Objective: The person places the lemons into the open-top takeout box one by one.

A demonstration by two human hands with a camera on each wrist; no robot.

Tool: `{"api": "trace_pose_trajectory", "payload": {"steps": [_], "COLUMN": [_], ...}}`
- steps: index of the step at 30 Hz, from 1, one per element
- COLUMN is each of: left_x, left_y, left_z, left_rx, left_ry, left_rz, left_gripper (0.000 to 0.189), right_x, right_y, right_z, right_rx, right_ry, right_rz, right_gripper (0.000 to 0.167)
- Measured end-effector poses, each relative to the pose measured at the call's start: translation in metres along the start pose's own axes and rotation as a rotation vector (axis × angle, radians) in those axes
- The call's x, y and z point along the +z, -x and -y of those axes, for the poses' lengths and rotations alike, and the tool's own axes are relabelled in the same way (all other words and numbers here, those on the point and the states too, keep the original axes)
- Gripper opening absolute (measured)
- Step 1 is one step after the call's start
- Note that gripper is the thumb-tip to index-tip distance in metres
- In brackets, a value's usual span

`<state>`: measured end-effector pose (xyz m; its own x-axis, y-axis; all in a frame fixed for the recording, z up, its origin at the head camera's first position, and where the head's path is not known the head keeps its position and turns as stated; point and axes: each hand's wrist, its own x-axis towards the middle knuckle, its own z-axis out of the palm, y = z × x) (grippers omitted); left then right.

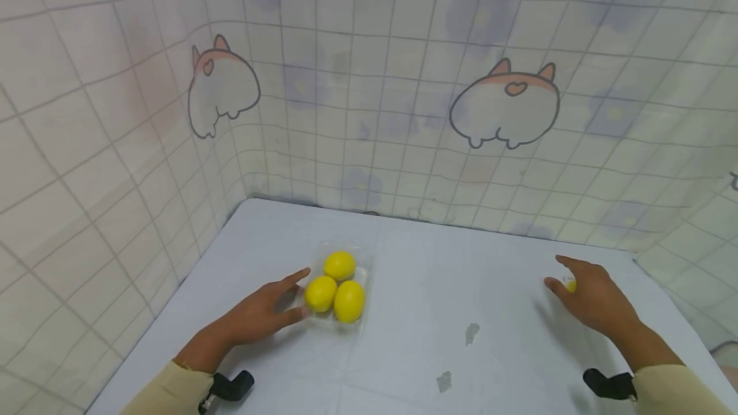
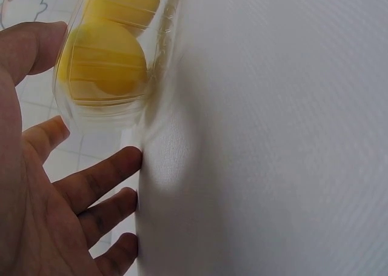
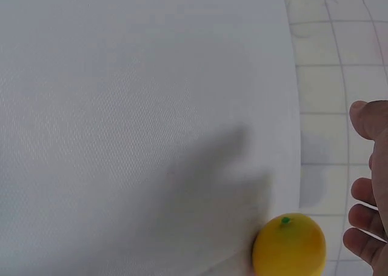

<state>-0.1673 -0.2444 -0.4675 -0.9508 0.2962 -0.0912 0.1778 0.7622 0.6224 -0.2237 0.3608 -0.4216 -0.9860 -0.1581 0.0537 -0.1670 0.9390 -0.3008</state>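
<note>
A clear plastic container [image 1: 366, 268] holds three yellow lemons [image 1: 349, 301] on the left half of the table. My left hand [image 1: 259, 312] is at its left side with fingers spread. In the left wrist view, the thumb tip [image 2: 56, 36] is against or very near the container wall, and the other fingers are apart from it. On the right, my right hand [image 1: 596, 293] hovers with thumb and index finger apart, beside another yellow fruit [image 3: 289, 245] with a green stem end. The hand hides most of that fruit in the head view; no finger visibly grips it.
The white table [image 1: 415, 351] has two small grey patches [image 1: 472, 333] on its surface near the middle. Behind it and at the left hangs a checkered curtain [image 1: 369, 95] with cartoon animals.
</note>
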Motion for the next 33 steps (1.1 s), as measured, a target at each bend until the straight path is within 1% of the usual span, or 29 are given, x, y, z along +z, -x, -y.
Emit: {"api": "trace_pose_trajectory", "payload": {"steps": [6,9,12,16,22,25,28,33], "left_x": [-0.001,-0.001,0.0,0.002,0.002,0.002,0.002,0.002], "left_y": [0.0,0.0,0.0,-0.001,-0.001,-0.001,0.0,-0.001], "left_z": [-0.003,-0.003,-0.001,0.002,0.002,0.0,0.0,0.001], "left_rx": [-0.016,-0.01,-0.01,-0.015,-0.023,-0.039,-0.033,-0.032], "left_ry": [0.001,0.003,-0.006,-0.026,-0.025,-0.02,-0.02,-0.024], "left_rz": [0.01,0.009,0.004,-0.005,-0.005,0.001,0.003,0.001], "left_gripper": [0.083,0.083,0.083,0.083,0.083,0.082,0.082,0.082], "right_x": [-0.003,-0.003,-0.004,-0.004,-0.001,0.0,0.0,0.002], "right_y": [0.0,0.0,0.0,0.002,0.005,0.006,0.007,0.008], "right_z": [-0.012,-0.02,-0.026,-0.034,-0.042,-0.044,-0.047,-0.052], "right_rx": [0.027,0.054,0.079,0.089,0.122,0.152,0.168,0.218], "right_ry": [0.008,0.024,0.039,0.048,0.058,0.055,0.057,0.065], "right_rz": [-0.006,-0.005,-0.002,-0.004,-0.019,-0.009,0.004,0.023], "right_gripper": [0.079,0.08,0.082,0.084,0.082,0.082,0.085,0.09]}}
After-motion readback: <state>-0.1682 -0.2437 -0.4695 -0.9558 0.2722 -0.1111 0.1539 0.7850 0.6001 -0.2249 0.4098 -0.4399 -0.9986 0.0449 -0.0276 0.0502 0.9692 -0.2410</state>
